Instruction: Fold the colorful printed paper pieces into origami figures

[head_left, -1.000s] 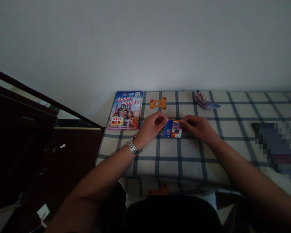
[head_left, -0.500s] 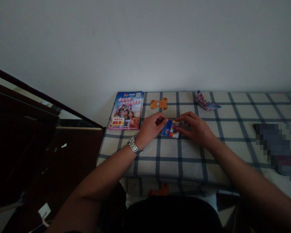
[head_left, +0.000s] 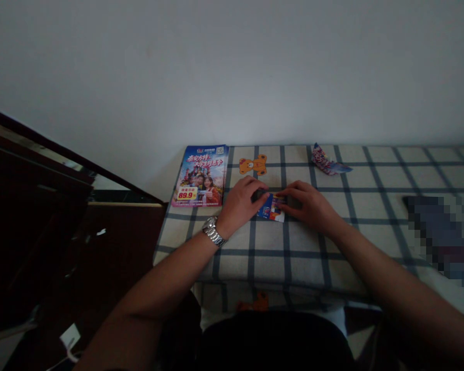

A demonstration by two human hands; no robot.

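2 bare hands meet over a small printed paper on a checked cloth. The left hand touches its left side, the right hand its right (whether pinching or pressing, I cannot tell). It looks partly folded, with shaping probably left to do. A folded piece lies beyond, perhaps finished; leaflets lie left. No container shows.

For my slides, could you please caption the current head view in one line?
Left hand and right hand touch a small printed paper on a checked tablecloth, flyers to the left.
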